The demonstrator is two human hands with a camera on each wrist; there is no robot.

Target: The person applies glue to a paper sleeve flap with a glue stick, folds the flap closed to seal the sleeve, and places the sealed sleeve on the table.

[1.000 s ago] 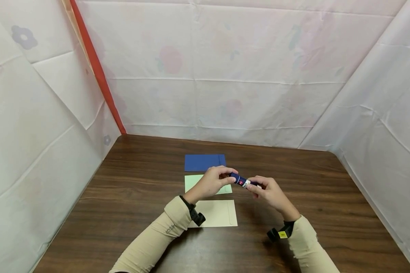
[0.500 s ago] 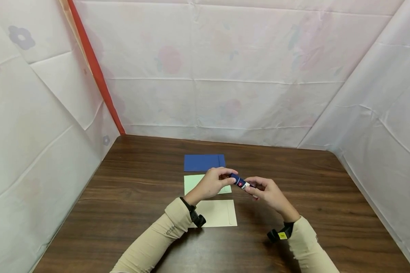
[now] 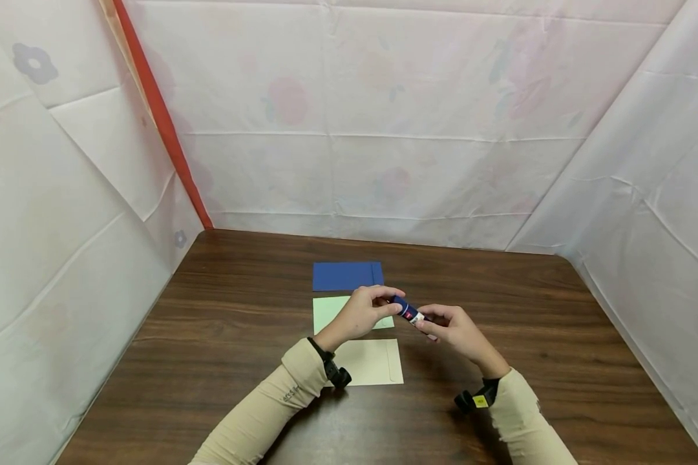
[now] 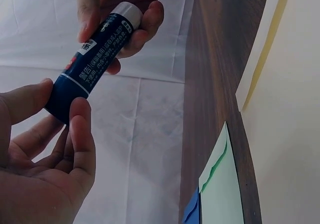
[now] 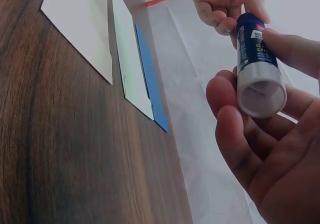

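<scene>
A dark blue glue stick [image 3: 410,314] with a white base is held above the table between both hands, tilted down toward the right. My left hand [image 3: 359,314] pinches its capped blue end between thumb and fingers, as the left wrist view also shows on the glue stick [image 4: 100,56]. My right hand [image 3: 458,330] grips the body near the white base, thumb on the label. In the right wrist view the hollow underside of the glue stick [image 5: 257,64] faces the camera. The cap appears to be on.
Under and beside the left arm, three envelopes lie in a column on the dark wooden table [image 3: 221,310]: blue [image 3: 343,276] farthest, a pale green envelope [image 3: 327,311], then a cream envelope [image 3: 369,361] nearest, partly covered by the wrist. White patterned sheets [image 3: 337,116] enclose the table's back and sides.
The glue stick's right end has dipped, so it slants more steeply, and the right hand's fingers have shifted slightly around it. The left hand has stayed nearly still.
</scene>
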